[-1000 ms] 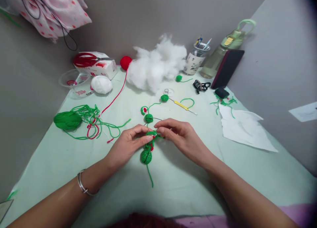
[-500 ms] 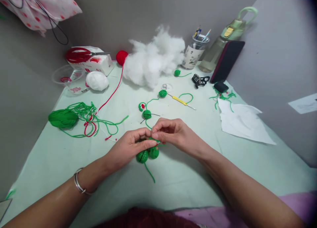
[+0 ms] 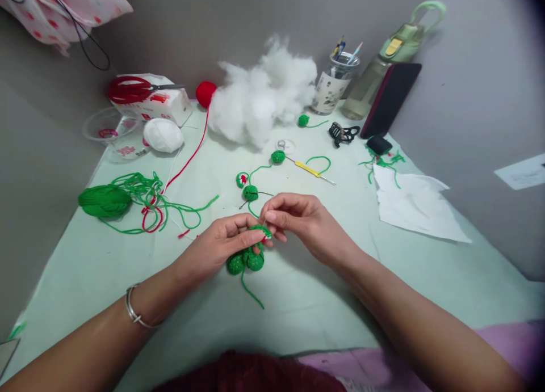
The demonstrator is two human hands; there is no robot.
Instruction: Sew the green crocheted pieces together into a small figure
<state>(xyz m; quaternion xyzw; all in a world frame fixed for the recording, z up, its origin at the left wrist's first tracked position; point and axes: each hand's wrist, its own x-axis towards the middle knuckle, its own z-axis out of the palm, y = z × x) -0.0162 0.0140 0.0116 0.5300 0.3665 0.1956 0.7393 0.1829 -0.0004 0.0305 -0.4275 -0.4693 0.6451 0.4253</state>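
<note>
My left hand pinches a green crocheted piece with a red and white patch. Round green crocheted balls hang under its fingers, and a green yarn tail trails below them. Close beside it, my right hand is closed at the fingertips on something thin, too small to make out. Just beyond the hands lie a green ball with a dark needle through it, a small green, red and white piece and another green ball.
A yellow-handled crochet hook lies beyond the hands. White stuffing sits at the back. Green yarn and white yarn are left; red scissors rest on a tissue pack. White paper and a phone are right.
My right hand has risen slightly from my left hand. The held piece now shows more of its green and red surface, and the balls below have shifted left. The view has moved a little.
</note>
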